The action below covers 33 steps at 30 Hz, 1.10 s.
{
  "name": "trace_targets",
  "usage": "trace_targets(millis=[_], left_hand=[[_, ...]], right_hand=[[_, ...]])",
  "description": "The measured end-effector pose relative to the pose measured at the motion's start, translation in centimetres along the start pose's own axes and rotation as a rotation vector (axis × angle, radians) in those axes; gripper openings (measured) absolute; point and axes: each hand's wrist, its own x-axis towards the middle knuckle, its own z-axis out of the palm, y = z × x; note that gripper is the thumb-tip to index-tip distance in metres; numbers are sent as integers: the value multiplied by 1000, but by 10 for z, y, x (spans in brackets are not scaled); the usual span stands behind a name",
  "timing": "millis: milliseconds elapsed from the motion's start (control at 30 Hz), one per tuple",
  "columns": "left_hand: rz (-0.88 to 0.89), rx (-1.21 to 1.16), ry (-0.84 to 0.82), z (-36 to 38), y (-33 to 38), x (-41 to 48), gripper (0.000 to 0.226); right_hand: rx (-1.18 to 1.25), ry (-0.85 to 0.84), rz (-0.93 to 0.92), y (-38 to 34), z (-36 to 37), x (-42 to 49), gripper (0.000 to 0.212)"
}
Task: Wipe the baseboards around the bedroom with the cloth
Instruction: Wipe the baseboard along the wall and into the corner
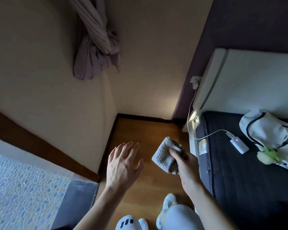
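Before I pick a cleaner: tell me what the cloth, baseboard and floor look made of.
Cloth: grey fabric with a waffle texture, likely microfibre or cotton.
Baseboard: dark brown and smooth, probably stained or painted wood; too dim to be sure.
Floor: warm brown wood or laminate, with a faint sheen and streaky grain.

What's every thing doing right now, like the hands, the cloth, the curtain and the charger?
left hand, open, fingers spread, holding nothing.
cloth, folded, held above the floor, off the baseboard.
right hand, grips the cloth.
baseboard, untouched.
curtain, knotted, hanging clear of the floor.
charger, plugged into the wall socket.
power bank, lying on the bed, cable attached.
backpack, lying on the bed.
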Motion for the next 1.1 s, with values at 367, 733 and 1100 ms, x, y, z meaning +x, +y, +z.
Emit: trace_targets(millis=[367,733,1100], left_hand=[[-226,107,21,58,-29,154,57],[-622,259,60,78,-43,233,56],[-998,233,157,68,-48,159,56]], right_hand=[[-91,-213,-4,-62,72,193,11],[-298,-608,41,-117,173,339,14],[-409,-969,214,-78,251,303,17]])
